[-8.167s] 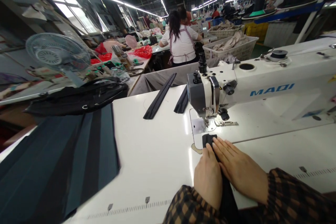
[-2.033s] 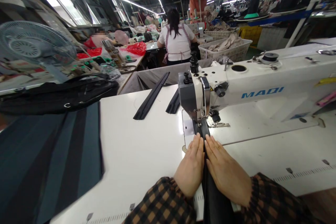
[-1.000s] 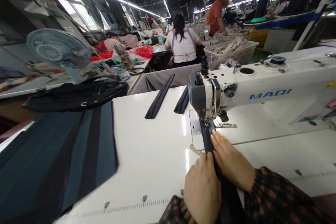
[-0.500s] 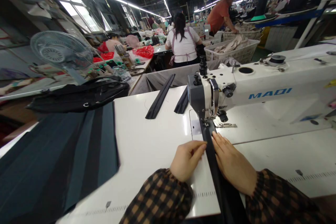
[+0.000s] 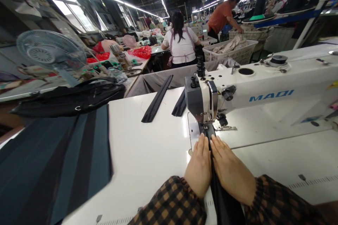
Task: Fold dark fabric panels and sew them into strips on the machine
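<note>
A black fabric strip [image 5: 223, 197] runs from the front edge of the white table up under the presser foot of the white sewing machine [image 5: 264, 88]. My left hand [image 5: 200, 165] lies on the strip's left side, its fingers stretched forward just short of the foot. On the right side of the strip, my right hand [image 5: 229, 168] rests flat with fingers extended. Two finished-looking dark strips, a longer one [image 5: 157, 100] and a shorter one [image 5: 179, 105], lie behind, left of the machine head.
Dark blue and black fabric [image 5: 60, 161] covers the left side, with a black bag [image 5: 71, 98] behind it. Further back are a fan [image 5: 50, 51], a seated person [image 5: 182, 44], a person in orange [image 5: 221, 17] and a white basket [image 5: 232, 52] of cloth.
My left hand has gone from pinching at the strip's edge to lying flat with fingers forward. My right hand stays on the strip. The whole view has shifted slightly.
</note>
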`<act>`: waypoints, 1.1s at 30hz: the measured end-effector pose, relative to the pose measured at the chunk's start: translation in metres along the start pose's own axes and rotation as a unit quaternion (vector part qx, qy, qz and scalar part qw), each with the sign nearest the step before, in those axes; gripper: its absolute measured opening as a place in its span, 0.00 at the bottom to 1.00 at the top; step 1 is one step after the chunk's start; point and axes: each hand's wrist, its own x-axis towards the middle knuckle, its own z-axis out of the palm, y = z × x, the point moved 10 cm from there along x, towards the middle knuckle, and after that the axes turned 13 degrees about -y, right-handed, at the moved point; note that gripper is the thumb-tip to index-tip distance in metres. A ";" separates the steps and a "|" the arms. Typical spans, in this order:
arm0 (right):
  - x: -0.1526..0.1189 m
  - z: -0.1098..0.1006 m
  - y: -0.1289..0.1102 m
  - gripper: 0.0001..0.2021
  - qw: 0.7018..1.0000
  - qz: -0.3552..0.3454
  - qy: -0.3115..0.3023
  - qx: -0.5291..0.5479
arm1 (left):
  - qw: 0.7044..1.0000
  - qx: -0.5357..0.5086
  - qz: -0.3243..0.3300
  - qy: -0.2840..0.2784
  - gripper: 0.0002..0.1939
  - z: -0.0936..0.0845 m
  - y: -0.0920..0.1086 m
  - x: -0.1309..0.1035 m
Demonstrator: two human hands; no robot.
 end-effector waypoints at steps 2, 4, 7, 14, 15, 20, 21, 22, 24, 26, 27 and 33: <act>0.001 -0.002 -0.002 0.25 1.000 -0.002 0.006 -0.002 | 1.000 -0.003 0.000 0.007 0.22 -0.001 -0.001 0.000; 0.001 -0.004 -0.003 0.25 1.000 -0.003 0.012 -0.002 | 1.000 -0.007 0.000 0.016 0.22 -0.001 -0.002 0.000; 0.001 -0.005 -0.003 0.26 1.000 -0.010 0.013 -0.003 | 1.000 -0.003 0.010 0.024 0.23 -0.001 -0.001 -0.001; 0.003 -0.002 -0.001 0.26 1.000 -0.009 -0.002 -0.017 | 0.999 0.042 0.022 0.003 0.23 0.000 0.004 0.001; 0.004 -0.002 -0.001 0.26 1.000 -0.006 -0.007 -0.021 | 0.999 0.047 0.023 -0.003 0.23 0.000 0.005 0.002; 0.008 -0.002 -0.001 0.27 0.999 -0.007 -0.028 -0.035 | 0.999 0.046 0.023 0.002 0.23 -0.004 0.008 0.002; 0.009 -0.002 -0.001 0.27 0.999 -0.008 -0.031 -0.037 | 0.999 0.048 0.024 0.003 0.23 -0.004 0.009 0.003; 0.010 -0.002 -0.001 0.27 0.999 -0.009 -0.034 -0.038 | 0.998 0.052 0.024 0.002 0.24 -0.003 0.009 0.003; 0.012 -0.001 -0.001 0.27 0.998 -0.017 -0.039 -0.039 | 0.998 0.063 0.016 -0.008 0.24 -0.001 0.008 0.003; 0.012 -0.001 -0.001 0.27 0.998 -0.022 -0.042 -0.037 | 0.997 0.068 0.010 -0.019 0.25 0.000 0.007 0.003; 0.012 -0.001 0.000 0.27 0.998 -0.022 -0.042 -0.036 | 0.997 0.068 0.011 -0.022 0.25 0.000 0.007 0.003; 0.013 0.002 0.002 0.26 0.998 -0.029 -0.050 -0.030 | 0.997 0.072 0.006 -0.027 0.27 0.006 0.005 0.005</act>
